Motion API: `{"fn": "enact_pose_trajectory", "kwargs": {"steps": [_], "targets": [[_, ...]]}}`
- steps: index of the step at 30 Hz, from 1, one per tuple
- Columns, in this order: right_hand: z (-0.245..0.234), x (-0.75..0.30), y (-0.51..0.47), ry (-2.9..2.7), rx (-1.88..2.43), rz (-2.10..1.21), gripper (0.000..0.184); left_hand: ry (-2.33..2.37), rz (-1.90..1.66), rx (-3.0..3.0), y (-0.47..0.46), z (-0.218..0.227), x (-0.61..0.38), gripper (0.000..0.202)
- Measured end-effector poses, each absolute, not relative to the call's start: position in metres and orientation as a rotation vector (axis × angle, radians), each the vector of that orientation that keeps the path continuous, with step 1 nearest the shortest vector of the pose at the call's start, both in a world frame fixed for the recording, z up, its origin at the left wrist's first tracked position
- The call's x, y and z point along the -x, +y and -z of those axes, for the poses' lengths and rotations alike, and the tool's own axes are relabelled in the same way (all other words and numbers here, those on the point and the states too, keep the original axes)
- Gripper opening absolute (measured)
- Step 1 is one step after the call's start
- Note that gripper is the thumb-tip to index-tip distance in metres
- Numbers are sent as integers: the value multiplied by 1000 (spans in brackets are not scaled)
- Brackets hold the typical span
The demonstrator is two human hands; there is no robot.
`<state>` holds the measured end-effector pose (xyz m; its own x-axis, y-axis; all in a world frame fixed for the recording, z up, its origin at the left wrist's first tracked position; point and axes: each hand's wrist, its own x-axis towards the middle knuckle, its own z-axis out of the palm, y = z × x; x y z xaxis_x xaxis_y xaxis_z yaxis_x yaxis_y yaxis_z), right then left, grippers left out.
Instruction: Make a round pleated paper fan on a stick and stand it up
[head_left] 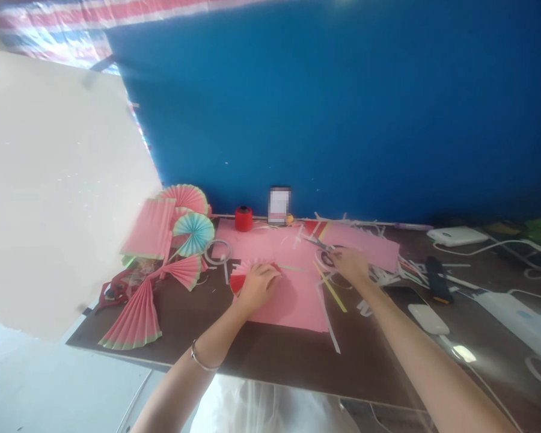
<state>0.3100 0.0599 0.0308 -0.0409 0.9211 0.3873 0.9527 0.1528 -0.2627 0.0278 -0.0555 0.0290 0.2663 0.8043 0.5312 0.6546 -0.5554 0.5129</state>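
Observation:
My left hand (259, 287) is closed over a small pleated paper fan (238, 281), red with pale pink folds, on the pink paper sheets (297, 304). Its fingers hide much of the fan. Farther right, my right hand (350, 264) has its fingers at the handles of a pair of scissors (325, 248). The blades point to the upper left, over the pink sheets. A roll of white tape (217, 252) lies left of the fan. Yellow and white paper strips (333, 291) lie between my hands.
Finished pink fans (133, 319) and a blue rosette (193, 233) pile up at the left. A red container (243, 219) and a phone (279, 205) stand at the back. Cables, a white power bank (428, 319) and a power strip (514, 319) crowd the right side.

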Motion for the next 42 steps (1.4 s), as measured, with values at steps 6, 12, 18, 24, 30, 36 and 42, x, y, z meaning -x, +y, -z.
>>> {"fn": "enact_pose_trajectory", "kwargs": {"steps": [6,12,18,24,30,36,42], "targets": [[-43,-311,46,-1976,1682,-73,25,1374,-1155,-2358,-55,-29,-28,20],[-42,-321,44,-1927,1620,-45,26,1364,-1172,-2356,-54,-29,-27,19],[-39,-331,44,-1901,1616,-56,30,1345,-1183,-2366,-55,-29,-27,19],[-31,-340,48,-1811,1624,-91,26,1346,-1186,-2365,-56,-31,-27,19],[-28,-344,49,-1760,1583,-13,27,1352,-1171,-2369,-56,-30,-27,20],[-38,-337,39,-1816,1569,17,30,1349,-1160,-2367,-57,-31,-28,21],[-45,-332,32,-1810,1537,7,30,1323,-1145,-2377,-56,-30,-30,19]]}}
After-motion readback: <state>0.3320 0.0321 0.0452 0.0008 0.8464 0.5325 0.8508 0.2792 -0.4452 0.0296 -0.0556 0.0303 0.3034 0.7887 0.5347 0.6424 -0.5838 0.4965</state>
